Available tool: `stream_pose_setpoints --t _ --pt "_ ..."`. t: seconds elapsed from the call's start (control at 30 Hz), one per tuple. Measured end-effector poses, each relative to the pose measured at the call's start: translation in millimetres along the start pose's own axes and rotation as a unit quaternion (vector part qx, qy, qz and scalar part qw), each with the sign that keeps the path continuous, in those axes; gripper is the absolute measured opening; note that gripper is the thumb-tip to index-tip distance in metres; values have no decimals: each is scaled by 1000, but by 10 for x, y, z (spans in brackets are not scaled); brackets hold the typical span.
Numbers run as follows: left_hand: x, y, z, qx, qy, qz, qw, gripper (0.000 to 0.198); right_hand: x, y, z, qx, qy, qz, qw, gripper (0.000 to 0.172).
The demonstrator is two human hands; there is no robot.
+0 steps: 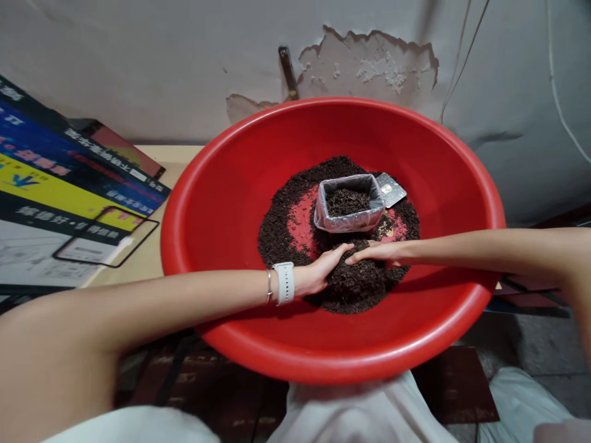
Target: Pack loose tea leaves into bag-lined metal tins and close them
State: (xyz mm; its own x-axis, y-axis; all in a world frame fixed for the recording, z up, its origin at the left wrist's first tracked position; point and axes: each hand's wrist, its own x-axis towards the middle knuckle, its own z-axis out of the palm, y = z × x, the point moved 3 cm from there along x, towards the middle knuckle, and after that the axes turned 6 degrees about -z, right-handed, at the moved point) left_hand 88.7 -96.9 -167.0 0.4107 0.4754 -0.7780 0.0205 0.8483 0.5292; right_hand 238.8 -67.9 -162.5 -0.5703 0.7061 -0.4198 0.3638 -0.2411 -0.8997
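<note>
Dark, dry loose tea leaves (281, 231) lie in a ring over the bottom of a wide red basin (221, 184). My left hand (323, 269), with a white watch and a bracelet on its wrist, cups a heap of the leaves from the left. From the right, my right hand (381, 251) closes around the same heap, its thumb pointing at the left one. Most fingers of both hands are buried or hidden by leaves. Just beyond them stands a small box lined with a clear plastic bag (351, 220), partly filled with leaves. A silvery lid (391, 189) lies beside it.
Printed cartons (69, 184) and a thin black rectangular frame (138, 243) are left of the basin. Behind stands a wall with peeling plaster (364, 67) and hanging cords (462, 61). The basin's near rim is by my lap.
</note>
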Motion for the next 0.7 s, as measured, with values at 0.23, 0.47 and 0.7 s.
stream_pose_setpoints --t 0.23,0.47,0.7 --pt "-311 152 132 -15 54 99 993 26 -178 -263 85 118 34 47 991 34" --pt "-538 286 227 5 65 129 990 22 -301 -269 -67 89 67 123 986 28" --pt "-744 753 261 35 58 260 963 24 -352 -337 -120 34 74 140 987 21"
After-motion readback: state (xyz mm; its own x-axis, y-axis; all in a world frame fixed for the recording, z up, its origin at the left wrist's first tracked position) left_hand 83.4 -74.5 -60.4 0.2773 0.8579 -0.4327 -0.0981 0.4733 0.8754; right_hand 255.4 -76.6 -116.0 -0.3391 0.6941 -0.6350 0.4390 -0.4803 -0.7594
